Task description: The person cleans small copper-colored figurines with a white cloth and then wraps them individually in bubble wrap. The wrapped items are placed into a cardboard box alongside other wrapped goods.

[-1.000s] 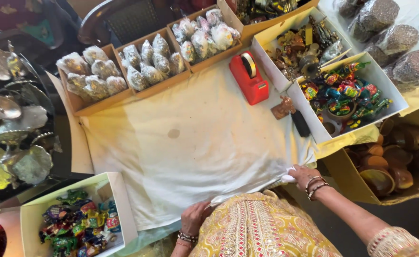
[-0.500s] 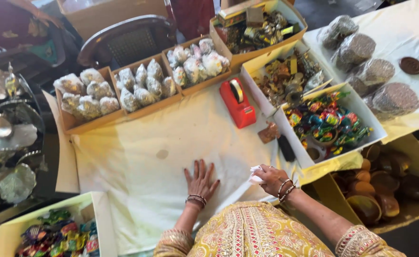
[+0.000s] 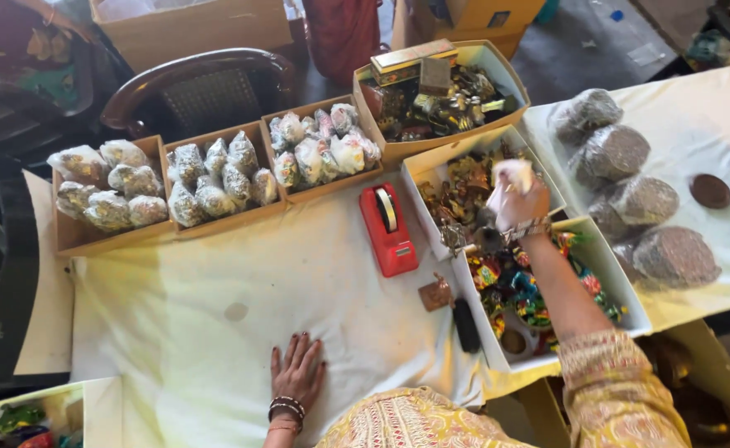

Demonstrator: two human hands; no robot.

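A person's left hand (image 3: 297, 375) lies flat, fingers spread and holding nothing, on a surface covered with a pale cloth (image 3: 240, 290). The right hand (image 3: 517, 202) is raised over a white box of gold-wrapped sweets (image 3: 456, 187), its fingers closed around a small white wad (image 3: 512, 172) that is too blurred to identify.

A red tape dispenser (image 3: 388, 229) stands near the middle of the cloth. The left hand is well apart from it, toward the person's body; the right hand is beyond it on the right. Just beside the dispenser, nearer the person, sit a small brown piece (image 3: 436, 293) and a dark oblong object (image 3: 466, 324). To its right, under the outstretched forearm, is a white box of brightly wrapped candies (image 3: 605, 270). Behind the dispenser, three cardboard trays of clear filled pouches (image 3: 215, 178) stand in a row, with a cardboard box of gold items (image 3: 439, 95) beside them. Further right, wrapped round bundles (image 3: 630, 199) rest on another white cloth
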